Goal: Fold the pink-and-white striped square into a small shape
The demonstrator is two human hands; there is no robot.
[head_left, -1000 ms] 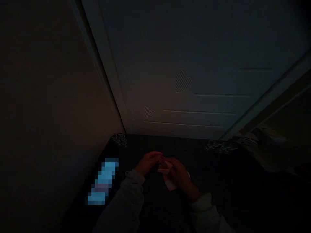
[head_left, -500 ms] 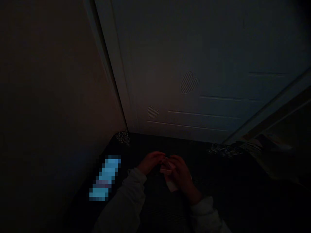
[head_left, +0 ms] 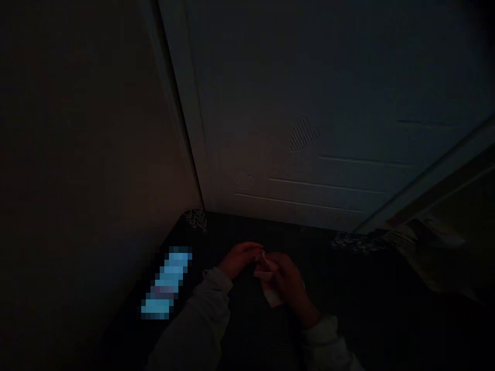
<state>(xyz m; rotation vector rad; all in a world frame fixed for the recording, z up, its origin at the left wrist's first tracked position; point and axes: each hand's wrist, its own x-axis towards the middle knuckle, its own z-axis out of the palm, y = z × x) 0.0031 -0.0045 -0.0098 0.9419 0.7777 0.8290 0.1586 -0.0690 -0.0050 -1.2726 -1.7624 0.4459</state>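
Over the dark tabletop [head_left: 251, 330], my two hands meet around a small pale pinkish piece [head_left: 272, 295], limp or folded, that could be cloth or paper; the dim light hides which. My left hand [head_left: 240, 259] is closed, its fingertips pinching the upper end of the piece. From the right, my right hand [head_left: 291, 278] has its fingers curled round the same piece, and part of it hangs below them. Whether something small sits inside the pinch is too dark to make out.
A glowing, blurred-out phone-like screen [head_left: 167, 283] lies left of my hands. Clusters of shiny small rings [head_left: 196, 220] lie at the back left and, likewise, ring-like pieces [head_left: 358, 242] at the back right. A pale panel with hearts [head_left: 303, 135] rises behind; crumpled material [head_left: 433, 237] lies far right.
The fingers of my right hand have shifted slightly on the pinkish piece, whose upper part now looks more folded. The view has tilted a little.
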